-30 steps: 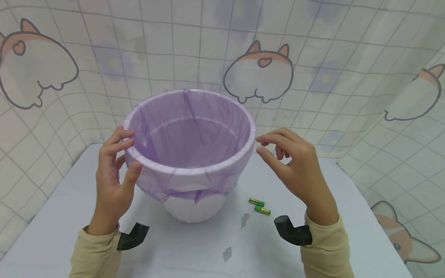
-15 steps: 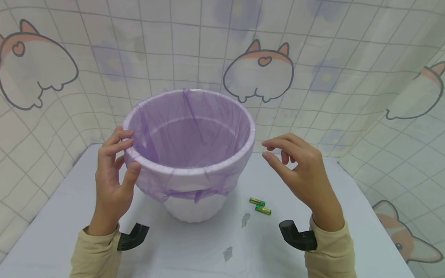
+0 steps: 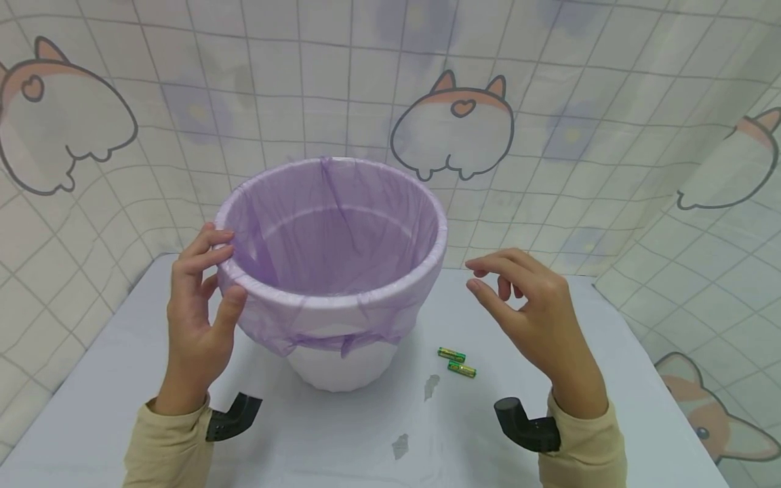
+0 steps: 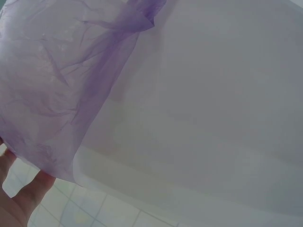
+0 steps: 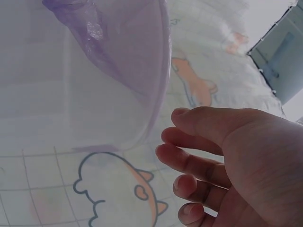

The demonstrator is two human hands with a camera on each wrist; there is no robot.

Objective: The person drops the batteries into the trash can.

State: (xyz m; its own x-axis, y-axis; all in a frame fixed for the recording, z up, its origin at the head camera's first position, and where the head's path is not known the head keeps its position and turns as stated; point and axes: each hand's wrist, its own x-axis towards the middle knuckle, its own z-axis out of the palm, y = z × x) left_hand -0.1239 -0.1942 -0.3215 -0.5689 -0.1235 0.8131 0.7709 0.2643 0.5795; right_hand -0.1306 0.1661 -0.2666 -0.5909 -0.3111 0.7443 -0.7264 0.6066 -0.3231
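Observation:
A white trash can [image 3: 342, 369] stands on the table, lined with a translucent purple trash bag [image 3: 342, 251] folded over its rim. My left hand [image 3: 198, 312] holds the left side of the bagged rim, fingertips over the edge and thumb at the front. In the left wrist view, its fingers [image 4: 35, 189] show beside the hanging bag edge. My right hand [image 3: 531, 305] hovers apart from the can on the right, fingers loosely bent, thumb and index tips separated and nothing between them. The right wrist view shows the can's bagged side [image 5: 118, 56] beyond that hand.
Two green batteries [image 3: 462, 369] lie on the white table [image 3: 329, 440] right of the can. Grey patches [image 3: 400, 446] mark the cloth nearby. A gridded curtain [image 3: 305, 88] with cartoon dogs surrounds the back and sides.
My right hand has drawn away from the can's right rim, moving right and down. The left hand and the trash can stay essentially in place.

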